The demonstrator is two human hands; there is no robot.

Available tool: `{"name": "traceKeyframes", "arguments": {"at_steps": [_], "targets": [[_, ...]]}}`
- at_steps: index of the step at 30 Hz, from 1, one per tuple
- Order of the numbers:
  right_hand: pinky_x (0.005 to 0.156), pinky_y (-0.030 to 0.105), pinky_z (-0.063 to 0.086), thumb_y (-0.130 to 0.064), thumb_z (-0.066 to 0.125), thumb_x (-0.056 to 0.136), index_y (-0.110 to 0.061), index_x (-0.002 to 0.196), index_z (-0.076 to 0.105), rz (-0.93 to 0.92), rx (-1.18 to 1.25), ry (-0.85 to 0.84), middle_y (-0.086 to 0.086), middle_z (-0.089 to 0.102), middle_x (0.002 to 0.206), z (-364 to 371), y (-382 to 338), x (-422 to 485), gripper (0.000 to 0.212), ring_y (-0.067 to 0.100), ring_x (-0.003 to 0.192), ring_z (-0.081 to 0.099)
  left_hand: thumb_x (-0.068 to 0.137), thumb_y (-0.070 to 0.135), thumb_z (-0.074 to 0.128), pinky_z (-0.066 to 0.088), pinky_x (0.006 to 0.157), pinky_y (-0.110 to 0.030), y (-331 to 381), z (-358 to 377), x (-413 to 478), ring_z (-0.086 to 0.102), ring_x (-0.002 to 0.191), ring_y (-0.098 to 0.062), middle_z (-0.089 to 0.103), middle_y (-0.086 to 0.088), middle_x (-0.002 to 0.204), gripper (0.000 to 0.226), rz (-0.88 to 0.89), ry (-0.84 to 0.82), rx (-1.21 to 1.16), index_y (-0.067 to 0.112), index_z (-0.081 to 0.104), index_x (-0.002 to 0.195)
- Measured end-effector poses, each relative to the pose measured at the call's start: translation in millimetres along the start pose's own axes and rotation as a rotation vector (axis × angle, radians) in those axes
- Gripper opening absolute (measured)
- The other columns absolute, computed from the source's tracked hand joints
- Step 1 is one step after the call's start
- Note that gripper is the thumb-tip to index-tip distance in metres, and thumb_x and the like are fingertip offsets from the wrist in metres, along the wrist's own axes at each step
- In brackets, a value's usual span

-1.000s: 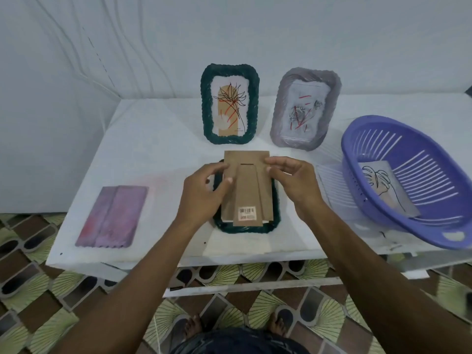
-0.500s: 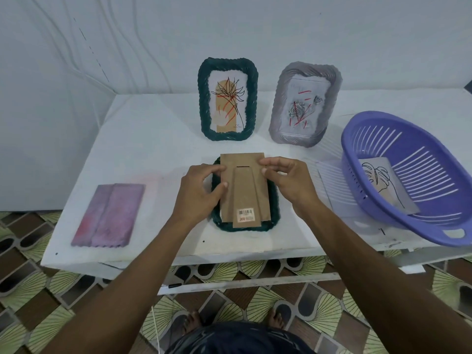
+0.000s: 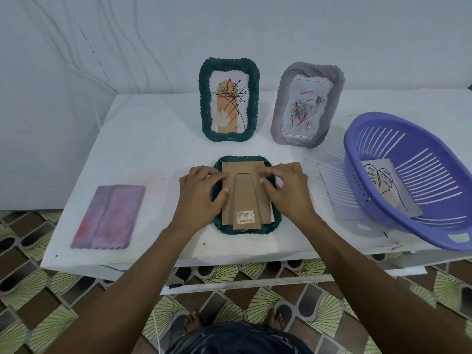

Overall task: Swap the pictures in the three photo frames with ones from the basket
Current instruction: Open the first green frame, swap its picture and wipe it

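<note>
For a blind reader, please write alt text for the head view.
The left hand and right hand hold a backing board on a green frame face down on a table. Two frames stand behind; a purple basket holds a picture.

Pale blue-grey wall behind, plain but for faint wavy lines at its left. Second wall of the same colour to the left, meeting the first in a corner. Against both, a white table, top scuffed and faintly stained, front edge thick. Under that edge, a white rail running left to right. Below, floor tiled in a repeating pattern of brown, black and yellow-green fans. Soft, even light throughout, shadows weak.
</note>
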State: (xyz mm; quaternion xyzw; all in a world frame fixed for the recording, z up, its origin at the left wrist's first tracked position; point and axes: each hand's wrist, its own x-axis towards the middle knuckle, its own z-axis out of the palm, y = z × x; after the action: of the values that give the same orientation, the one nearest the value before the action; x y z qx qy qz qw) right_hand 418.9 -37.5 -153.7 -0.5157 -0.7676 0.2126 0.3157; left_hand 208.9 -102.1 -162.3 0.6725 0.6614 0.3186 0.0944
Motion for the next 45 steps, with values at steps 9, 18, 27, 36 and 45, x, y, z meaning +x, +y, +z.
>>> {"name": "traceKeyframes", "arguments": {"at_steps": [9, 18, 27, 36, 45], "targets": [[0.079, 0.032, 0.028, -0.026, 0.067, 0.086, -0.028, 0.103, 0.069, -0.062, -0.105, -0.001, -0.010, 0.064, 0.110, 8.7, 11.3, -3.6, 0.018, 0.015, 0.108, 0.047, 0.088, 0.039, 0.051, 0.035, 0.092, -0.035, -7.5, 5.9, 0.7, 0.044, 0.116, -0.014, 0.062, 0.004, 0.119, 0.041, 0.028, -0.012, 0.012, 0.017, 0.065, 0.120], [0.085, 0.036, 0.033, -0.025, 0.064, 0.086, -0.026, 0.108, 0.067, -0.067, -0.141, -0.009, -0.009, 0.064, 0.113, -3.3, 2.5, -15.3, 0.023, 0.014, 0.112, 0.045, 0.088, 0.037, 0.054, 0.033, 0.093, -0.032, -8.0, 5.6, -0.5, 0.044, 0.116, -0.013, 0.060, 0.004, 0.120, 0.039, 0.015, -0.011, -0.007, 0.017, 0.065, 0.120], [0.090, 0.038, 0.034, -0.011, 0.066, 0.082, -0.028, 0.113, 0.066, -0.096, -0.099, -0.213, -0.010, 0.061, 0.120, -22.8, 14.6, -14.3, 0.035, 0.014, 0.116, 0.045, 0.084, 0.022, 0.056, 0.019, 0.104, -0.005, -12.7, -8.7, -7.3, 0.039, 0.120, -0.005, 0.056, 0.003, 0.132, 0.044, 0.062, -0.127, -0.119, 0.013, 0.062, 0.127], [0.099, 0.050, 0.039, -0.015, 0.068, 0.081, -0.027, 0.115, 0.066, -0.107, -0.028, -0.262, -0.008, 0.059, 0.124, -22.9, 17.5, -16.7, 0.036, 0.015, 0.117, 0.045, 0.087, 0.013, 0.063, 0.019, 0.105, -0.005, -13.1, -9.7, -11.3, 0.038, 0.123, -0.005, 0.053, 0.002, 0.137, 0.044, 0.071, -0.143, -0.125, 0.014, 0.059, 0.130], [0.101, 0.052, 0.037, -0.016, 0.071, 0.081, -0.031, 0.119, 0.064, -0.086, -0.015, -0.338, -0.011, 0.055, 0.129, -25.5, 14.8, -16.3, 0.042, 0.014, 0.120, 0.042, 0.084, 0.009, 0.063, 0.028, 0.108, -0.022, -12.1, -9.4, -15.5, 0.041, 0.125, -0.010, 0.052, 0.001, 0.139, 0.046, 0.074, -0.157, -0.164, 0.013, 0.061, 0.130]]}}
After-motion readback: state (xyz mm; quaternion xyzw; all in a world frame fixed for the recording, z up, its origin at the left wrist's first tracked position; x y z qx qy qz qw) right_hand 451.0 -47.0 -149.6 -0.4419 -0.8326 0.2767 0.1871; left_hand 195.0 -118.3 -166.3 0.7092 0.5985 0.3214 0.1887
